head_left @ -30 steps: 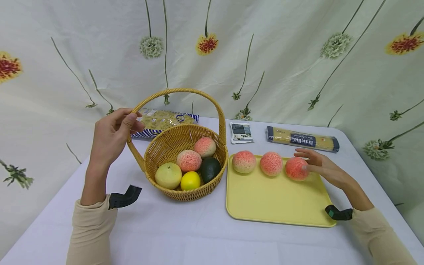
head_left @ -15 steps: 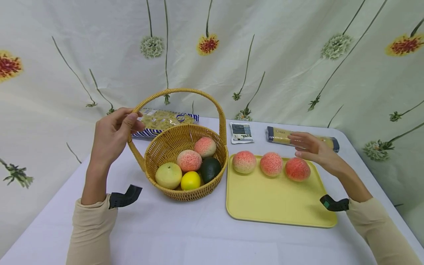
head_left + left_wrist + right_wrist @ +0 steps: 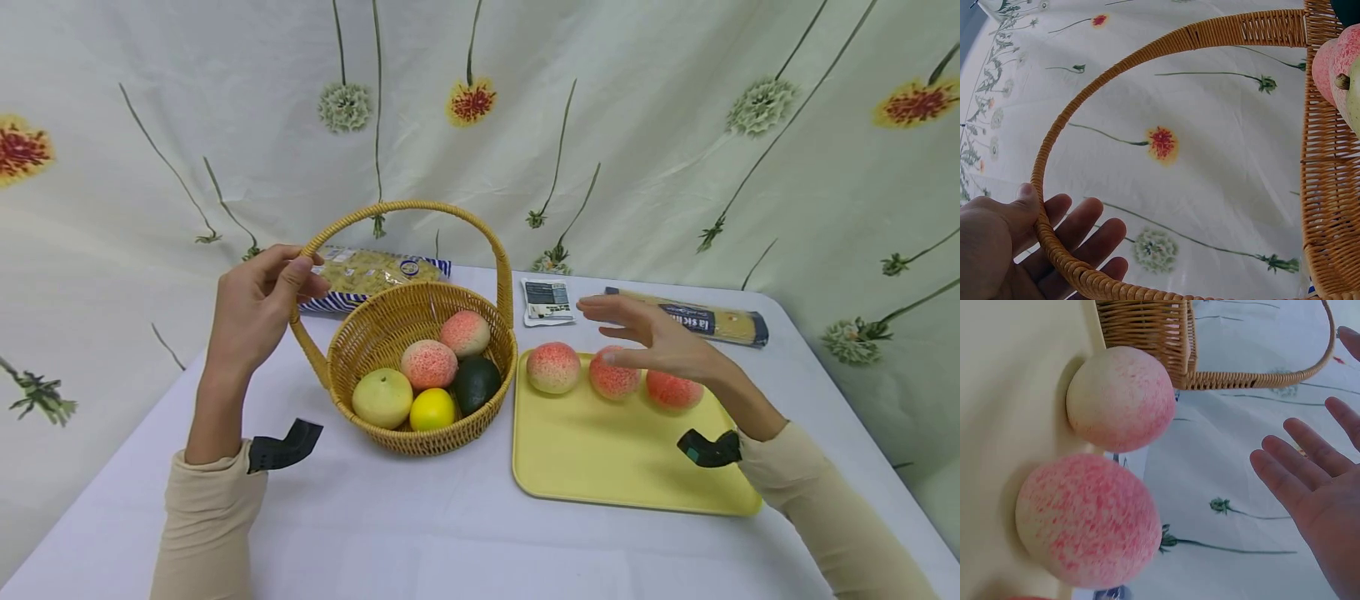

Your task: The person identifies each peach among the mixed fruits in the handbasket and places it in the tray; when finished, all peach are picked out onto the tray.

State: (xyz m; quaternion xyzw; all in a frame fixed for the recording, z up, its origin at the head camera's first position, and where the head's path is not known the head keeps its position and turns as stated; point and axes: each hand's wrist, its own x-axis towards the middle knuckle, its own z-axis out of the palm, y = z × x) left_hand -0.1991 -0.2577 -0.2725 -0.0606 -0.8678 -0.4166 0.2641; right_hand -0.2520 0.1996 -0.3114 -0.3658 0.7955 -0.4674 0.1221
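Note:
At the left side of a wicker basket (image 3: 420,442), my left hand (image 3: 251,304) holds the handle (image 3: 1094,87) between thumb and loosely bent fingers. In the basket lie two speckled pink peaches (image 3: 429,364), a pale green fruit (image 3: 382,398) with a short stem, a yellow lemon-like fruit (image 3: 432,409) and a dark avocado (image 3: 476,385). Three more peaches (image 3: 553,367) sit in a row along the far edge of a yellow tray (image 3: 615,458). Above the middle and right peaches hovers my right hand (image 3: 671,340), fingers spread and holding nothing; the right wrist view shows its palm (image 3: 1341,512).
Behind the basket lies a blue-striped bag of pasta (image 3: 382,271). A small white packet (image 3: 547,302) and a long spaghetti pack (image 3: 731,323) lie beyond the tray. A flower-printed cloth (image 3: 637,167) hangs at the back of the white table (image 3: 420,533).
My right hand has left the rightmost peach, risen, and moved left over the row. My left hand, the basket and the fruit have stayed in place.

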